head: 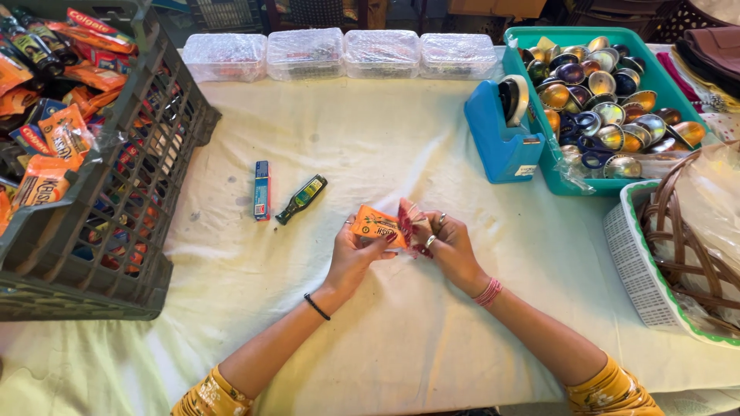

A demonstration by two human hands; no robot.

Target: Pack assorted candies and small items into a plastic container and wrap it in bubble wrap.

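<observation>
Left hand: the left hand point(356, 248) pinches the small orange foil sachet point(375, 224) by its left edge, thumb on top, fingers underneath.
Right hand: the right hand point(447, 243) is closed on the sachet's right end along with a crinkly bit of clear and red wrapping point(412, 218); which fingers press where is hard to tell.
Sachet position: held just above the cream cloth-covered tabletop point(385, 146), between both hands, tilted slightly.
Handling: probably very light and soft, a thin slick pouch that bends and may slide; gripping the sealed edges looks safer than squeezing the middle.
Nearby: a small dark glass bottle with green label point(301, 199) and a slim blue carton point(262, 189) lie apart to the left.
Surroundings: grey plastic crate of orange packets point(166, 146) at left, teal tray of shiny round tins point(655, 77) at right.
</observation>
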